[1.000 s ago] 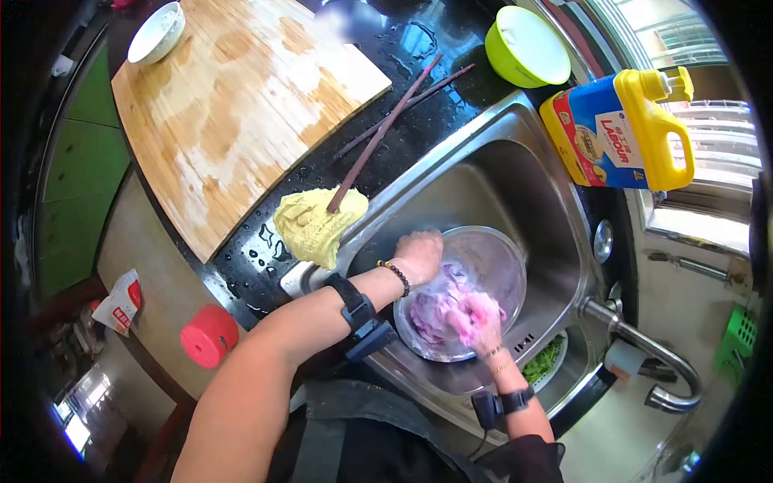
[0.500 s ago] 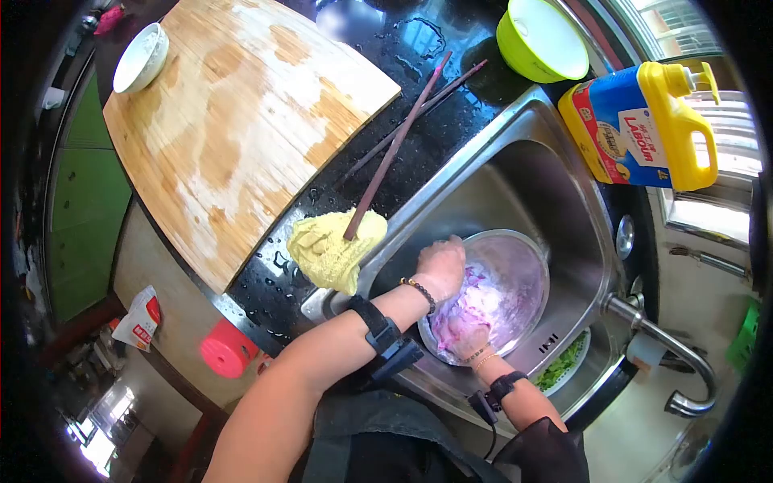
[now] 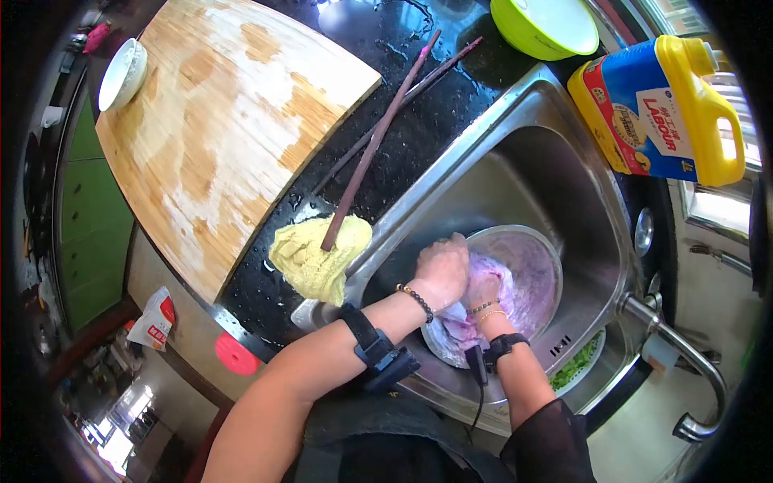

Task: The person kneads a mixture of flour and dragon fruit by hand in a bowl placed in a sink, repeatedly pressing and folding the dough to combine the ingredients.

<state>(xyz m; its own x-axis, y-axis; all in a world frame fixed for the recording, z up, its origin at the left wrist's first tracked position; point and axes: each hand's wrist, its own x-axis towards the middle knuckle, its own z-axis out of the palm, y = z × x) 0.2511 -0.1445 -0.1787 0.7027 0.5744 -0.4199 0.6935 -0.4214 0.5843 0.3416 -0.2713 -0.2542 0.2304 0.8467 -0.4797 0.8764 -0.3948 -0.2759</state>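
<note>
A metal bowl (image 3: pixel 538 238) stands in the steel sink, with a wet, shiny purple-and-white soft mass (image 3: pixel 459 324) inside; what it is I cannot make out. My left hand (image 3: pixel 443 270) is closed at the bowl's left rim, its fingertips partly hidden. Down in the bowl, my right hand (image 3: pixel 485 288) is pressed into the purple mass, fingers curled and mostly covered. Both wrists wear beads and black straps.
Left of the sink lie a crumpled yellow cloth (image 3: pixel 310 270), dark sticks (image 3: pixel 378 133) and a wooden board (image 3: pixel 233 121) bearing a white bowl (image 3: pixel 122 74). A green bowl (image 3: pixel 543 28), yellow detergent jug (image 3: pixel 656 113) and faucet (image 3: pixel 676 342) border the sink. Chopped greens (image 3: pixel 573 369) sit nearby.
My right hand has moved up and toward my left hand, drawing the purple mass together. My left hand stays near the rim. The view has shifted slightly.
</note>
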